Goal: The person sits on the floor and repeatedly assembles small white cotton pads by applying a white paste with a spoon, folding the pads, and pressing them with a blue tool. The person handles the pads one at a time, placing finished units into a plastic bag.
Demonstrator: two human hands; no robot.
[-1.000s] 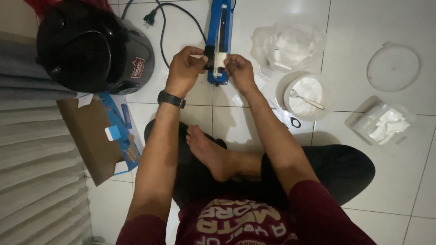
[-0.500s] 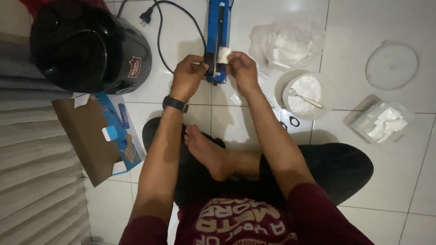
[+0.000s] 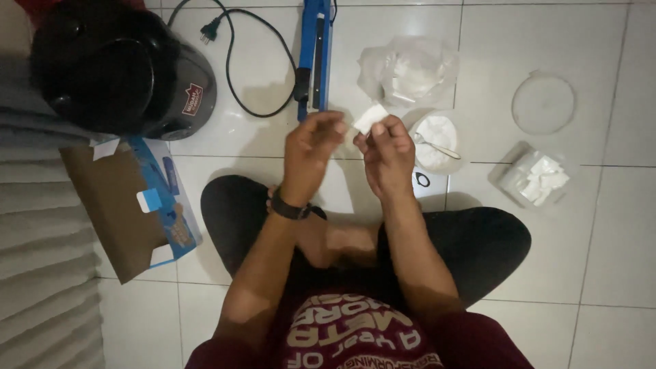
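I sit cross-legged on a white tiled floor. My right hand [image 3: 384, 152] pinches a small white plastic sachet [image 3: 370, 117] by its lower edge, held up above my lap. My left hand [image 3: 312, 147], with a black wristwatch, hovers just left of the sachet with fingers curled and holds nothing. A blue bar-shaped heat sealer [image 3: 313, 55] lies on the floor just beyond both hands. Right of my right hand stands a round tub of white powder [image 3: 437, 130] with a metal spoon [image 3: 437, 147] in it.
A black helmet [image 3: 119, 68] sits at far left, with a black power cord [image 3: 239, 61] beside it. A brown and blue carton [image 3: 130, 205] lies left of my knee. A crumpled clear bag [image 3: 410, 68], a round clear lid [image 3: 543, 104] and a container of white sachets [image 3: 533, 179] lie to the right.
Both hands have drawn back from the sealer toward me. The white sachet came away with them and is now raised in my right hand; my left hand has let go.
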